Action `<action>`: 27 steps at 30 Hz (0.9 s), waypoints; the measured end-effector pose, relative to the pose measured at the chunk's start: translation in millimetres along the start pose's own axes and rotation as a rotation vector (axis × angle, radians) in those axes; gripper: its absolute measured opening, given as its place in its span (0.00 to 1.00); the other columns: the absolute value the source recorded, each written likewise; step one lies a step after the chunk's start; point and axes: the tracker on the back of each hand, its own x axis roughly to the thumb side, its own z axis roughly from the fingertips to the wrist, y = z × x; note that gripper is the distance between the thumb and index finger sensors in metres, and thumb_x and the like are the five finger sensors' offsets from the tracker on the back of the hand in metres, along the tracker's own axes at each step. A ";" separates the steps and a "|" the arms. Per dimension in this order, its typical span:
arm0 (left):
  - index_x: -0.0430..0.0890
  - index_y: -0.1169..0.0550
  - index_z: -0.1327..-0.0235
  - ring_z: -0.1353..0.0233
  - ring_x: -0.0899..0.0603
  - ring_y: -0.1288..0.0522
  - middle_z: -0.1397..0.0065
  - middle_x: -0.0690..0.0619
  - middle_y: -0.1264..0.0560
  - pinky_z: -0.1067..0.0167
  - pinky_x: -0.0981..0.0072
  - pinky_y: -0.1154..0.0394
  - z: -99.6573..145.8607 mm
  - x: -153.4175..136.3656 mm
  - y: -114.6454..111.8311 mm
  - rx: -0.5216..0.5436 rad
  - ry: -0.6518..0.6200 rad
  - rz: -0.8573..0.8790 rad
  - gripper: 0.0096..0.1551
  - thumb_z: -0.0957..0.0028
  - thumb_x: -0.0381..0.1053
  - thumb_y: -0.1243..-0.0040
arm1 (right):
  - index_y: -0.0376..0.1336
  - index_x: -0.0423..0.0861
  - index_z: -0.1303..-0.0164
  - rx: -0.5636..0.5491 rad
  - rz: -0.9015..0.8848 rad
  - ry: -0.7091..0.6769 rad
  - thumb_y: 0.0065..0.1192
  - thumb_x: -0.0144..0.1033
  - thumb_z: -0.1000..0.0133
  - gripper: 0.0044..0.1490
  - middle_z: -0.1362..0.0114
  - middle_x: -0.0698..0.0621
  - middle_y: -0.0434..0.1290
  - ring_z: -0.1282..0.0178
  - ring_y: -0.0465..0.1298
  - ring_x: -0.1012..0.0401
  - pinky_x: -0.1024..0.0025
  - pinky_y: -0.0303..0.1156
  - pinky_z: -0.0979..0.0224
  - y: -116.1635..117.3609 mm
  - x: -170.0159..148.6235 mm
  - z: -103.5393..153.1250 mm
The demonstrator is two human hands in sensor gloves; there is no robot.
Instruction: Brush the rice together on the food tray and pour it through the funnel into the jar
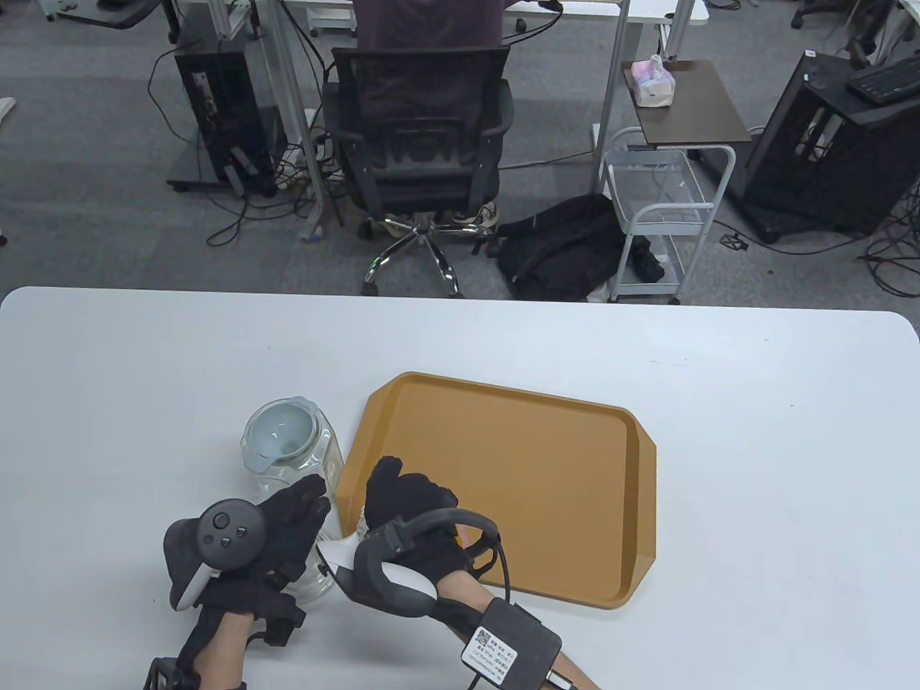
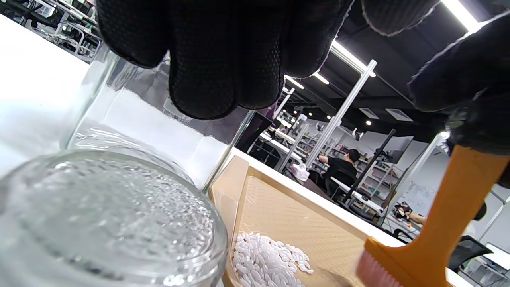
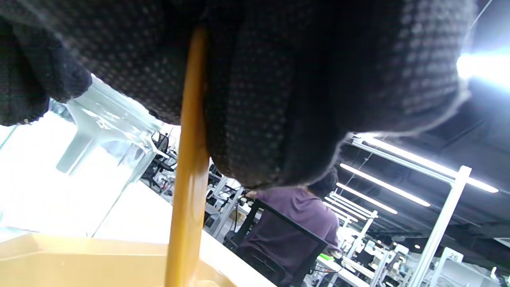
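- The right hand [image 1: 411,512], in a black glove, curls its fingers [image 3: 279,119] round the orange handle of a brush [image 2: 430,239]; the handle runs down out of the fist.
- The brush stands nearly upright over the near left corner of the tray [image 1: 560,568], its pale pink bristles down at the tray floor, seen in the left wrist view.
- A small heap of white rice [image 2: 267,259] lies on the tray in that same corner, just beside the bristles and close to the tray's rim.
- The left hand [image 1: 287,525], also in a black glove, rests on the side of a glass jar [image 1: 327,449], its fingers [image 2: 207,59] bent against the glass. Whether they fully grip it cannot be told.
- The jar stands upright on the table [image 1: 144,374], just beside the tray's left edge; whether the two touch cannot be told.
- A clear funnel [image 1: 280,430] sits in the jar's mouth.
- In the left wrist view a rounded glass surface [image 2: 111,219] fills the lower left; the ribbed tray floor lies past it.
- Each hand carries a tracker on its back; a small box with a label and a cable is strapped to the right forearm.
- Beyond the table a person sits in a black mesh chair [image 1: 420,144], back to the camera.
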 end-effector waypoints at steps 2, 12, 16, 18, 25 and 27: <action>0.50 0.23 0.34 0.40 0.40 0.15 0.34 0.46 0.17 0.37 0.40 0.26 0.1 -0.1 0.1 0.000 0.001 0.001 0.34 0.46 0.67 0.49 | 0.75 0.38 0.43 0.017 -0.054 0.017 0.78 0.39 0.51 0.30 0.61 0.42 0.88 0.71 0.89 0.56 0.62 0.86 0.66 0.4 8.6 -5.1; 0.50 0.23 0.34 0.40 0.40 0.15 0.34 0.46 0.17 0.37 0.40 0.26 0.0 -1.5 1.3 0.001 0.004 0.005 0.34 0.46 0.67 0.49 | 0.75 0.38 0.43 0.004 -0.198 0.057 0.77 0.37 0.50 0.28 0.60 0.41 0.87 0.71 0.89 0.56 0.62 0.86 0.67 -3.9 17.0 -24.9; 0.50 0.23 0.34 0.40 0.40 0.15 0.34 0.46 0.17 0.37 0.40 0.26 0.2 -1.9 2.1 0.003 0.005 0.005 0.34 0.46 0.67 0.49 | 0.75 0.37 0.42 -0.015 -0.229 0.091 0.76 0.36 0.50 0.28 0.58 0.41 0.87 0.69 0.89 0.55 0.61 0.86 0.64 -7.2 -1.1 -26.0; 0.50 0.23 0.34 0.40 0.40 0.15 0.34 0.46 0.17 0.37 0.40 0.26 0.4 -1.9 1.9 0.004 0.004 0.003 0.34 0.46 0.67 0.49 | 0.74 0.38 0.42 -0.033 -0.194 0.098 0.75 0.36 0.50 0.28 0.56 0.41 0.87 0.67 0.89 0.55 0.60 0.86 0.62 -7.8 -11.5 -26.4; 0.50 0.23 0.34 0.40 0.40 0.15 0.34 0.46 0.17 0.37 0.40 0.26 0.3 -2.1 1.5 0.000 0.004 -0.002 0.34 0.46 0.67 0.49 | 0.73 0.38 0.40 0.025 -0.114 0.115 0.73 0.35 0.49 0.28 0.51 0.42 0.86 0.61 0.89 0.54 0.59 0.86 0.57 18.2 -25.7 -33.9; 0.50 0.23 0.34 0.40 0.40 0.15 0.34 0.46 0.17 0.37 0.41 0.26 0.2 -2.4 1.9 0.000 0.005 0.000 0.34 0.46 0.67 0.49 | 0.73 0.38 0.39 0.045 -0.099 0.102 0.73 0.35 0.49 0.28 0.51 0.42 0.86 0.61 0.89 0.54 0.59 0.86 0.57 27.9 -22.9 -33.9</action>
